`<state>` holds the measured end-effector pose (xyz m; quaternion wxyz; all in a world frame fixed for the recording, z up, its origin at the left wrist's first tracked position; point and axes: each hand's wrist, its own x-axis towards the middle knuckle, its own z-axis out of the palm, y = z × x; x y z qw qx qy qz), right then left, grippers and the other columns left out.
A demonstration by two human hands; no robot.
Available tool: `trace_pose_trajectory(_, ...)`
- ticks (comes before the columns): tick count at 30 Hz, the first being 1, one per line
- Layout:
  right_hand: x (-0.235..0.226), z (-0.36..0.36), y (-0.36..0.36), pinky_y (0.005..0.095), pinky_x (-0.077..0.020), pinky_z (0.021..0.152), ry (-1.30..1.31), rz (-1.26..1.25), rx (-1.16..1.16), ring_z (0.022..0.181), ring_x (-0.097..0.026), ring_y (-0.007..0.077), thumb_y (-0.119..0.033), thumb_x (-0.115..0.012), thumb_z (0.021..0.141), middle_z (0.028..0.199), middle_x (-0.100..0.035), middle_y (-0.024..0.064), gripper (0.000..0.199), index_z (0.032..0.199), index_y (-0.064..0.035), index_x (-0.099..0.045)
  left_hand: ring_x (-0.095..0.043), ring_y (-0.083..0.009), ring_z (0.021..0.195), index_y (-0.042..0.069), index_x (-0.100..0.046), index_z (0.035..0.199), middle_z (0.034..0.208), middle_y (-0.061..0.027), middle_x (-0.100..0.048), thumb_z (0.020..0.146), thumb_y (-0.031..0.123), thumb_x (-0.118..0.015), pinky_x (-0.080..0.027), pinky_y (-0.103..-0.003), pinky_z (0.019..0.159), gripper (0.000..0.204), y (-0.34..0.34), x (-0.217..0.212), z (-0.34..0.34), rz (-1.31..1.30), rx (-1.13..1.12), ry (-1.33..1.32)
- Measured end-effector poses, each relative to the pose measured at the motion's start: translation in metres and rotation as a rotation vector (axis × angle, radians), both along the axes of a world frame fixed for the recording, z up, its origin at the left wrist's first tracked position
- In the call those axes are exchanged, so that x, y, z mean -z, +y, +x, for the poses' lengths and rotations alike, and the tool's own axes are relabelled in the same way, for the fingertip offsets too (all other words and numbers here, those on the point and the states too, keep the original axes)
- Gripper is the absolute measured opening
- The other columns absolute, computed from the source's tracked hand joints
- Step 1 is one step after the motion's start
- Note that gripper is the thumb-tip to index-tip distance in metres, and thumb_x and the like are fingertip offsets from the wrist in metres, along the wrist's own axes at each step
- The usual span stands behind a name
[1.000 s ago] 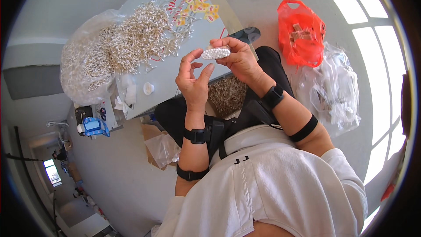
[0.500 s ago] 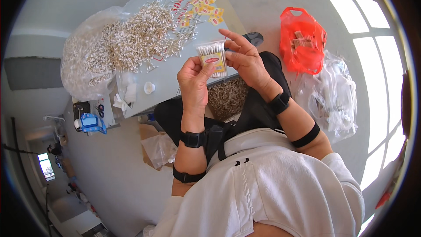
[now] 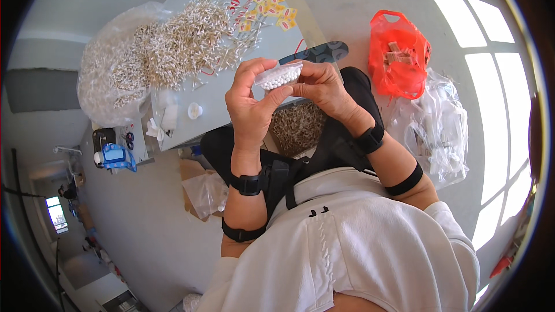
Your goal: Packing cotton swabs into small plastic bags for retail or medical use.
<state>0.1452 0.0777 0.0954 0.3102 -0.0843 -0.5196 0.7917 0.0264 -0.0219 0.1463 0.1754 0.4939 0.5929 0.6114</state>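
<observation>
- Both hands were up in front of the chest, above the near edge of the surface [image 3: 219, 104], sharing one small clear packet [image 3: 278, 76] of white-tipped swabs.
- The left hand [image 3: 250, 101] had its fingers [image 3: 250, 69] curled over the packet's left end, thumb pressed up against its lower side, clamped on it.
- The right hand [image 3: 324, 89] pinched the packet's right end; its fingertips were tucked behind the plastic, so the exact grip was hard to make out.
- Only the round white tips showed through the film; the sticks behind them were hidden by the palms.
- On the surface beyond lay a big loose heap of cotton swabs [image 3: 179, 40], spilling from a clear bag [image 3: 98, 81] at the far left edge.
- Small yellow labels [image 3: 269, 6] were scattered at the surface's far corner, too small to tell more.
- A small white round cap [image 3: 195, 110] sat near the surface's near edge, well apart from the hands.
- A box of brownish sticks [image 3: 298, 127] sat on the lap, partly covered by both wrists.
- An orange plastic bag [image 3: 399, 52] lay on the floor to the right, its contents blurred; just beside it a pile of clear plastic bags [image 3: 439, 121], bent by the lens rim.
- A blue object [image 3: 115, 156] sat at the left, too distorted to identify.
</observation>
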Motion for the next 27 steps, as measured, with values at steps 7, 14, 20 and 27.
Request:
trace_pose_trajectory(7, -0.006, -0.001, -0.003, 0.0216, -0.0455, 0.071, -0.009, 0.002, -0.002, 0.08, -0.052, 0.0031, -0.001, -0.068, 0.081, 0.085, -0.059, -0.0022, 0.016, 0.096, -0.0003, -0.065, -0.058, -0.0134, 0.084, 0.002, -0.064, 0.095, 0.094, -0.0054, -0.063, 0.071, 0.002, -0.077, -0.048, -0.025, 0.073, 0.027, 0.001, 0.004, 0.005, -0.018, 0.019, -0.092)
trace_pose_trajectory(14, 0.001, -0.002, -0.003, 0.0213, -0.0452, 0.071, -0.037, 0.028, -0.006, 0.08, -0.052, 0.0035, -0.003, -0.069, 0.081, 0.084, -0.059, -0.0019, 0.015, 0.095, -0.0003, -0.065, -0.057, -0.0129, 0.081, 0.002, -0.064, 0.091, 0.091, -0.0051, -0.063, 0.074, 0.003, -0.075, -0.046, -0.025, 0.072, 0.02, 0.003, 0.005, 0.009, 0.056, -0.013, -0.052)
trace_pose_trajectory(20, -0.005, 0.0, -0.003, 0.0224, -0.0454, 0.07, -0.059, 0.091, 0.013, 0.078, -0.053, 0.0044, -0.003, -0.072, 0.078, 0.085, -0.061, -0.0005, 0.018, 0.096, -0.0014, -0.067, -0.055, -0.0128, 0.079, 0.0, -0.063, 0.085, 0.086, -0.0045, -0.061, 0.081, 0.005, -0.069, -0.044, -0.024, 0.071, 0.009, -0.002, 0.0, 0.002, 0.091, -0.104, 0.079)
trace_pose_trajectory(27, -0.003, -0.004, -0.004, 0.0235, -0.0455, 0.07, -0.062, 0.126, 0.049, 0.077, -0.053, 0.0058, -0.005, -0.075, 0.075, 0.087, -0.061, 0.0006, 0.023, 0.096, -0.0021, -0.067, -0.052, -0.0094, 0.074, -0.001, -0.059, 0.081, 0.084, -0.0037, -0.06, 0.085, 0.005, -0.066, -0.042, -0.021, 0.068, 0.01, -0.003, 0.002, -0.002, 0.064, -0.115, 0.065)
